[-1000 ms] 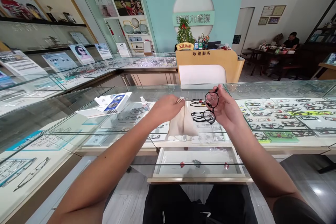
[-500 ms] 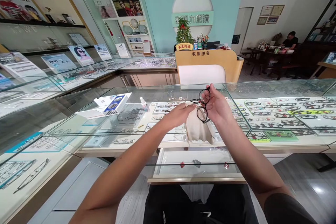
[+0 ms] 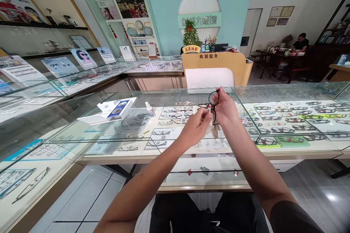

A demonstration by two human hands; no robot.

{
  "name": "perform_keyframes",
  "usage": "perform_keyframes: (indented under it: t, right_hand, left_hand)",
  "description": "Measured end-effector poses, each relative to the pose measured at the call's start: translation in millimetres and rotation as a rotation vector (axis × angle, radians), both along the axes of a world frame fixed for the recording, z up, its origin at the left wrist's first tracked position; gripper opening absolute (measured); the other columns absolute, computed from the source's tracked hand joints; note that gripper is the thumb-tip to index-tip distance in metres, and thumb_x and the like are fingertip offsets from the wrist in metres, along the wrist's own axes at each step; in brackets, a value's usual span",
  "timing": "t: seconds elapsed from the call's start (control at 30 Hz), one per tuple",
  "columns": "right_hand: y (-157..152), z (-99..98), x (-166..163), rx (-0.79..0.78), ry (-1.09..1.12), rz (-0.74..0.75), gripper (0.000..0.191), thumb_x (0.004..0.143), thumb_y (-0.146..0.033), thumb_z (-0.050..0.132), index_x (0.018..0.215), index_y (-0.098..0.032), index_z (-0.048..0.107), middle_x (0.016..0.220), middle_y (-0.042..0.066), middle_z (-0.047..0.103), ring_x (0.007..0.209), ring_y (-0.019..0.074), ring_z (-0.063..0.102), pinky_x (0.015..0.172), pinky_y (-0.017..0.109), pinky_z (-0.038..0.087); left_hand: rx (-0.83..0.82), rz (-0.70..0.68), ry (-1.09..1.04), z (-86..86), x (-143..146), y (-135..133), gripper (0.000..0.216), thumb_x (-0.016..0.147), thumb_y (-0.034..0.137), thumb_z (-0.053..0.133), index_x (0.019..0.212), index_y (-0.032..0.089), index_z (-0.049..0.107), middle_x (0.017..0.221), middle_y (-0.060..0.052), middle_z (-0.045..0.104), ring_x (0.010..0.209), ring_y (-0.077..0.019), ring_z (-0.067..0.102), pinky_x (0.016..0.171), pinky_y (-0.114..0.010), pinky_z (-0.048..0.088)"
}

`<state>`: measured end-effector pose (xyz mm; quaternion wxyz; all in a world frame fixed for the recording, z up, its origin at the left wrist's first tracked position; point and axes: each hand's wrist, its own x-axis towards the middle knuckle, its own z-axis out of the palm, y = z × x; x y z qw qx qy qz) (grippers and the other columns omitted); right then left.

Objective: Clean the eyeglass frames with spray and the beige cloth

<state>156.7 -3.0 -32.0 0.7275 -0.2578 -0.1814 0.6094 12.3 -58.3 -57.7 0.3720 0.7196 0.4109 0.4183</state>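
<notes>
Above the glass counter, my right hand (image 3: 226,108) grips a pair of black round-rimmed eyeglasses (image 3: 214,97) by its edge, the frame turned on its side. My left hand (image 3: 197,126) is closed on a pale cleaning cloth (image 3: 215,131), its thumb and fingers pinching at the lower lens. Most of the cloth is bunched and hidden behind the left hand. A small white spray bottle (image 3: 150,109) stands on the counter to the left, beside an opened white and blue box (image 3: 120,110).
Rows of eyeglasses (image 3: 281,130) lie inside the glass display counter (image 3: 175,154). An open drawer (image 3: 205,189) with small packets juts out below my hands. Beyond stand a white chair (image 3: 210,78) and a wooden cashier desk (image 3: 235,63). A person (image 3: 302,42) sits at a far table.
My left hand has moved down and closed around the lower lens with the cloth, which was hanging spread out and is now bunched up. The right hand stays nearly still.
</notes>
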Motion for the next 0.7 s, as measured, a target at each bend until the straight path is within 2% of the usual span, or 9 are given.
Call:
perform_keyframes:
  t: [0.13,0.2,0.3,0.4,0.47,0.57,0.7]
  right_hand:
    - [-0.7,2.3,5.5,0.027,-0.028,0.080,0.027,0.083,-0.039,0.093,0.088,-0.026,0.070,0.063,-0.011,0.066,0.057,0.0091,0.062,0.056,0.024,0.052]
    - [-1.9,3.9,6.3,0.046,-0.046,0.105,0.029,0.082,-0.040,0.094,0.088,-0.027,0.069,0.064,-0.011,0.067,0.059,0.0100,0.064,0.057,0.026,0.053]
    - [-3.7,7.4,5.0,0.065,-0.050,0.143,0.029,0.082,-0.040,0.094,0.087,-0.027,0.068,0.065,-0.011,0.067,0.060,0.0101,0.065,0.056,0.027,0.052]
    - [-5.1,11.3,3.1,0.046,-0.031,0.182,0.025,0.085,-0.038,0.091,0.087,-0.026,0.069,0.065,-0.011,0.068,0.060,0.0089,0.066,0.055,0.026,0.050]
    - [-5.7,13.0,1.6,0.028,-0.021,0.189,0.023,0.089,-0.038,0.088,0.087,-0.025,0.069,0.065,-0.011,0.068,0.059,0.0075,0.066,0.055,0.024,0.050]
    - [-5.3,14.4,-2.2,0.025,-0.018,0.182,0.022,0.091,-0.037,0.086,0.086,-0.024,0.069,0.065,-0.010,0.067,0.058,0.0062,0.065,0.056,0.022,0.051]
    - [1.3,16.8,-9.7,0.088,-0.048,0.191,0.028,0.085,-0.042,0.091,0.085,-0.024,0.069,0.067,-0.009,0.066,0.061,0.0069,0.063,0.059,0.021,0.053]
  left_hand:
    - [0.085,-0.023,-0.070,-8.6,1.3,3.5,0.043,0.107,0.061,0.048,0.090,0.023,0.060,0.084,-0.001,0.061,0.079,-0.0184,0.054,0.077,-0.031,0.039]
    - [0.074,-0.013,-0.160,-14.4,3.4,8.9,0.044,0.104,0.061,0.056,0.085,0.022,0.058,0.080,0.000,0.059,0.076,-0.0166,0.053,0.074,-0.030,0.038]
    - [-0.038,-0.013,-0.336,-19.9,7.8,17.3,0.048,0.088,0.061,0.080,0.085,0.023,0.050,0.075,0.004,0.057,0.067,-0.0128,0.048,0.067,-0.027,0.035]
    - [-0.246,-0.054,-0.459,-20.1,9.5,23.6,0.060,0.070,0.062,0.093,0.092,0.023,0.053,0.079,0.003,0.067,0.068,-0.0123,0.054,0.067,-0.026,0.039]
    - [-0.325,-0.100,-0.449,-18.8,8.5,26.5,0.060,0.066,0.062,0.095,0.092,0.020,0.062,0.084,-0.001,0.071,0.073,-0.0135,0.059,0.071,-0.027,0.043]
    - [-0.333,-0.146,-0.414,-17.0,6.2,28.6,0.053,0.067,0.060,0.095,0.085,0.016,0.070,0.082,-0.001,0.069,0.075,-0.0140,0.060,0.075,-0.028,0.044]
    - [-0.257,-0.151,-0.441,-13.9,4.5,31.1,0.051,0.067,0.056,0.096,0.076,0.017,0.064,0.074,0.002,0.063,0.069,-0.0121,0.055,0.069,-0.027,0.042]
